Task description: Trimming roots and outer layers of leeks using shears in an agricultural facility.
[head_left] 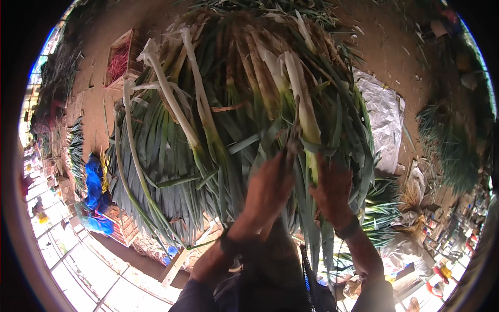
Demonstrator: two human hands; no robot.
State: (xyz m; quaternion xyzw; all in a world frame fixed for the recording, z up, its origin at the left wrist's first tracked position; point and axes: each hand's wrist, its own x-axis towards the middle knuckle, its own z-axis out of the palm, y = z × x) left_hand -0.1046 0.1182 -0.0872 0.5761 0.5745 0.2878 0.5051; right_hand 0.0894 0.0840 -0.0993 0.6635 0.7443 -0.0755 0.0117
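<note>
A big heap of leeks [166,156] fills the middle, white ends pointing away and green leaves hanging toward me. My left hand [270,182] is closed over the leaves; a narrow, dark, blade-like tool [297,117] sticks up from its fingers. Close by on the right, my right hand [332,187] grips the green part of one leek [302,99], whose white shank points away from me. Several other leeks with pale shanks, such as one long leek [176,106], lie on top of the heap to the left. My fingertips are partly hidden among leaves.
A crate with reddish contents [120,58] stands at the far left. White crumpled sheeting [382,117] lies right of the heap. Blue plastic [93,179] and a slatted crate [122,223] are at the left. More green bunches [449,148] lie on the brown ground at the right.
</note>
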